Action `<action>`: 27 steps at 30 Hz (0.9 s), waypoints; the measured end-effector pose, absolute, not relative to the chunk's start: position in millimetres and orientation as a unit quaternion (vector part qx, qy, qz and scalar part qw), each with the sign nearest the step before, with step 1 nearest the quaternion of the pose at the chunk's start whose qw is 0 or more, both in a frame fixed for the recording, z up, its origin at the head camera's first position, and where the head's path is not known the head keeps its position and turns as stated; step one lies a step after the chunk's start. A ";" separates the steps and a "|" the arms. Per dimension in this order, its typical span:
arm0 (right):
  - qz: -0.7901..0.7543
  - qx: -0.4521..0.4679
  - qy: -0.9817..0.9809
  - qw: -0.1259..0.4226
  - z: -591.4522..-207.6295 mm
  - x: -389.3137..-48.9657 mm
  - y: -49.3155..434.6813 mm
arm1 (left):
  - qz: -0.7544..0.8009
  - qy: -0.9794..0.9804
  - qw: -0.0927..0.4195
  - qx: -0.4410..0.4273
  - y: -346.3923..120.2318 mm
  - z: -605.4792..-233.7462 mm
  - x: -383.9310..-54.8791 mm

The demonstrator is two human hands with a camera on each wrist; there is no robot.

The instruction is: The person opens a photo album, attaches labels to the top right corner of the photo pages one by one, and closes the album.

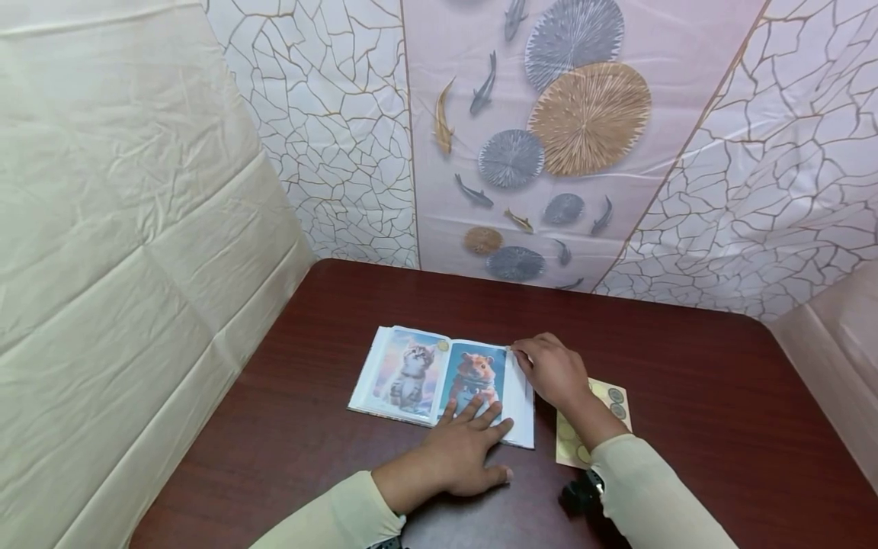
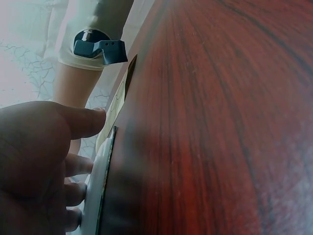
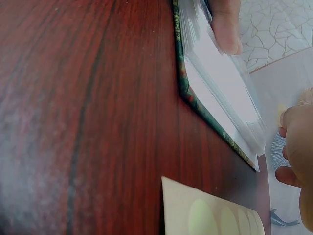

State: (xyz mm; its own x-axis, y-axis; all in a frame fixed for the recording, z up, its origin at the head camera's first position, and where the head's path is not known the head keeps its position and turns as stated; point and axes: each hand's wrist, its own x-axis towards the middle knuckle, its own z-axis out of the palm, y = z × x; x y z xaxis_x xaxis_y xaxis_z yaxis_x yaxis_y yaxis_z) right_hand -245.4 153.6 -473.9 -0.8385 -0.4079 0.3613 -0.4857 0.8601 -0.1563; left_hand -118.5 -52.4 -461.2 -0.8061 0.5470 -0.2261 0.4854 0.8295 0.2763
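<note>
An open photo album [image 1: 521, 419] lies on the table, showing a kitten picture [image 1: 411, 377] on the left and a hamster picture [image 1: 473, 366] on the right. My left hand [image 1: 466, 454] rests with spread fingers on the lower part of the right page. At that page's upper right corner, my right hand [image 1: 555, 370] pinches a small yellowish round sticker [image 3: 281, 108], partly hidden by the fingertips. A similar round sticker [image 1: 443, 346] sits at the kitten picture's upper right corner. Partly under the right forearm lies a sticker sheet [image 1: 571, 446] with several round stickers.
The dark red-brown table [image 1: 288, 457] spreads around the album. Patterned cloth [image 1: 343, 137] hangs behind its far edge, and a pale cloth [image 1: 137, 267] hangs along the left. A black wrist camera [image 1: 579, 494] is strapped at the right cuff.
</note>
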 end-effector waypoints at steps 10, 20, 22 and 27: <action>0.125 0.247 -0.945 0.173 -476.2 -247.9 150.1 | 0.102 0.945 0.144 0.276 -51.8 -461.4 -118.8; 0.127 0.245 -0.948 0.160 -480.1 -249.5 147.4 | 0.099 0.945 0.146 0.276 -51.6 -461.9 -119.4; 0.126 0.246 -0.949 0.155 -481.4 -249.8 147.2 | 0.098 0.945 0.146 0.276 -51.7 -461.8 -119.5; 0.124 0.247 -0.950 0.147 -483.6 -250.5 146.6 | 0.097 0.945 0.148 0.274 -51.5 -461.9 -119.3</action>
State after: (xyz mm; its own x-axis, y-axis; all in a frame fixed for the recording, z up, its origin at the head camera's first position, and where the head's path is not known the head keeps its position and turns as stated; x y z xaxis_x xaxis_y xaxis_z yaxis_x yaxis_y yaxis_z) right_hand -250.5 146.6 -483.6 -0.8348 -0.4324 0.3408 -0.5054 0.8475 -0.1624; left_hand -119.3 -51.5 -461.9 -0.8066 0.5462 -0.2260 0.4890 0.8314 0.2640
